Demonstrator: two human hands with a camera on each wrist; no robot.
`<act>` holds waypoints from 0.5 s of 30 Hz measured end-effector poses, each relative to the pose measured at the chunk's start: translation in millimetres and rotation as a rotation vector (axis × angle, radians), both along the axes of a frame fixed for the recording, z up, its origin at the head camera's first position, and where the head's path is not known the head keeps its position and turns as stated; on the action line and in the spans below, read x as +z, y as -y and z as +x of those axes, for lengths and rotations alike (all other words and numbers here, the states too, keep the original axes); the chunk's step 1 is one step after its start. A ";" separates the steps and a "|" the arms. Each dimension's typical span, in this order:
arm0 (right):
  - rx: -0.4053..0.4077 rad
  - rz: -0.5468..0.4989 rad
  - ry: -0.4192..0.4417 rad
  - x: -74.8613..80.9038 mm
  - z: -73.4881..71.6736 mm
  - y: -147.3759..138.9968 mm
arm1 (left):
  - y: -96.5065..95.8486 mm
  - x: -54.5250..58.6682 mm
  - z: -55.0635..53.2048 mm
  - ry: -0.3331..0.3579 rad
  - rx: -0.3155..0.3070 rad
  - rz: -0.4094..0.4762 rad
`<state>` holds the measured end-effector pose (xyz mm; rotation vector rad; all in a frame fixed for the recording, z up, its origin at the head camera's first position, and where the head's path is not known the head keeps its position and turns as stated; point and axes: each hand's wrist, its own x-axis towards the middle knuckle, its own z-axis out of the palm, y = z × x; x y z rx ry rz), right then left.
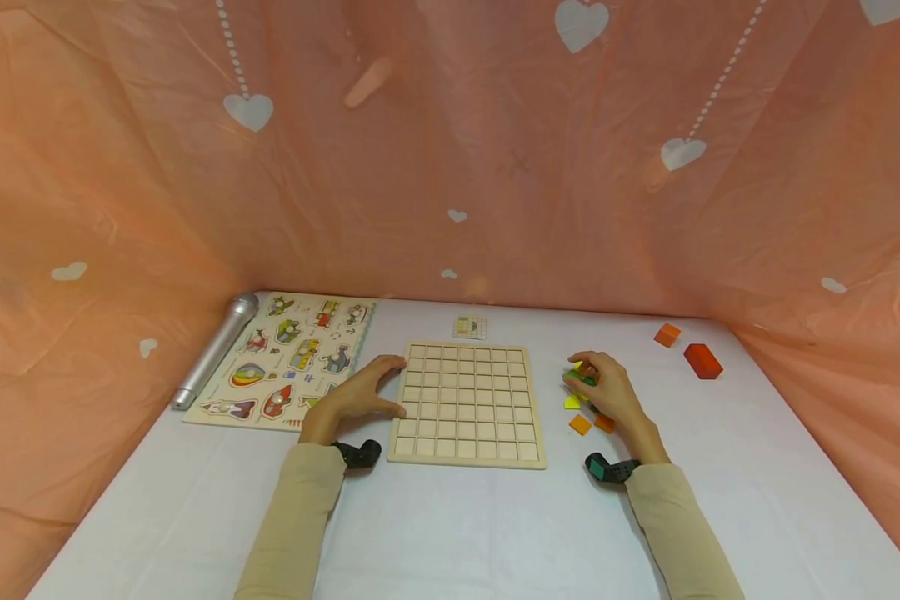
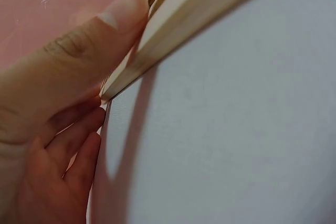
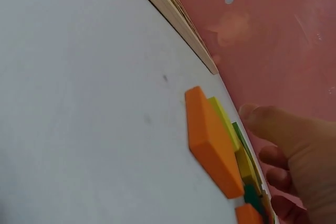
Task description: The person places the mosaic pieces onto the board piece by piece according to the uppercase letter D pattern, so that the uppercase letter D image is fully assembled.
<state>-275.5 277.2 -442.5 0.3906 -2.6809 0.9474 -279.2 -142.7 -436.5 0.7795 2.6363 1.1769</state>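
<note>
A square wooden grid board [image 1: 468, 403] lies in the middle of the white table. My left hand [image 1: 354, 394] rests at its left edge, thumb and fingers spread apart; in the left wrist view the thumb [image 2: 126, 14] lies against the board's side [image 2: 194, 9]. Right of the board, my right hand [image 1: 606, 385] hovers over a small cluster of coloured pieces, its fingers bent and thumb apart from them. Among these are a green piece [image 1: 583, 377] under the fingertips, a yellow piece [image 1: 572, 402] and an orange square tile [image 3: 210, 145].
A small pattern card [image 1: 470, 327] lies behind the board. At left are a picture puzzle board [image 1: 270, 379] and a silver microphone [image 1: 217, 350]. An orange cube [image 1: 667, 335] and a red block [image 1: 702, 361] stand at the far right. Pink curtain [image 1: 450, 167] encloses the table.
</note>
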 end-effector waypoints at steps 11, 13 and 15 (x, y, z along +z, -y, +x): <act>-0.029 0.053 -0.009 -5.5 -2.5 -0.1 | 1.6 -2.2 -1.5 -0.012 -0.023 -0.027; -0.005 0.050 -0.033 -6.3 -3.3 -0.2 | 1.6 -2.5 -1.5 -0.012 -0.022 -0.034; 0.013 0.053 -0.047 -7.1 -3.9 -0.4 | 1.4 -2.2 -0.8 -0.009 -0.020 -0.036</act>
